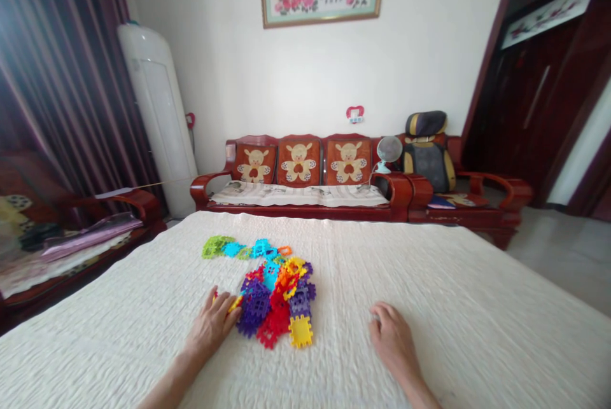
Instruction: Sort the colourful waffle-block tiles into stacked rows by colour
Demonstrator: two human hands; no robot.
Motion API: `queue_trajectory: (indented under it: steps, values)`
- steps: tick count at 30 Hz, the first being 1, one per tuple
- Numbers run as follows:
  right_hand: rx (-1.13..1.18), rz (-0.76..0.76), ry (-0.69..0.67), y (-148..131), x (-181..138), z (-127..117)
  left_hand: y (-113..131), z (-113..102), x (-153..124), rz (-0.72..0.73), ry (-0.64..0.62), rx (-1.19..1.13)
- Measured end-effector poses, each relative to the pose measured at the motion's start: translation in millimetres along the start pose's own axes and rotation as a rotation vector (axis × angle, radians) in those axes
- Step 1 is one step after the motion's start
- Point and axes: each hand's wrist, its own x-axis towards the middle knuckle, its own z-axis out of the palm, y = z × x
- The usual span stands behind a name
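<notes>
My left hand [210,323] rests on the tabletop at the left edge of a pile, its fingers curled over a yellow interlocking plastic block [235,304]. A bit of red plastic shows by its fingertips, mostly hidden. Beside that hand lie purple blocks [255,307], with red blocks [274,326] and a single yellow square block [300,331] to the right. Orange, light blue and more purple blocks overlap further back. On the cloth right of the pile, my right hand [392,338] lies with loosely bent fingers, apart from the blocks and with nothing visible in it.
A cream quilted cloth [429,282] covers the table. Green blocks [218,246] and blue ones trail off at the pile's back left. Beyond the table's far edge stands a red wooden sofa [398,189] with a small fan [389,150].
</notes>
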Motion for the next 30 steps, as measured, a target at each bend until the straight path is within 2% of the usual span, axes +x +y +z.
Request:
queue_trajectory:
  steps: [5, 10, 15, 18, 22, 24, 27, 30]
  values:
    - [0.009, 0.001, 0.011, 0, -1, 1, -6, -1, 4, -0.054, -0.016, -0.014]
    - [0.002, 0.004, 0.004, -1, -1, -1, -2, -7, 7, -0.099, 0.011, -0.008]
    - [0.005, 0.005, -0.007, -4, 0, -5, 1, -11, 7, -0.131, -0.064, -0.038]
    - [0.012, 0.009, 0.002, -4, 1, -5, 1, -8, 11, -0.280, -0.045, -0.017]
    - [0.026, 0.013, 0.028, -4, 0, -4, 4, -2, 26, -0.662, -0.072, -0.028]
    - [0.031, 0.016, 0.033, -4, 0, -3, 8, 1, 38, -0.773, -0.078, -0.133]
    - [0.031, 0.016, 0.028, -4, 0, -3, 19, 4, 62, -0.810, -0.060, -0.270]
    - [0.033, 0.009, 0.024, -3, 0, -3, 40, 7, 87, -0.757, -0.063, -0.329]
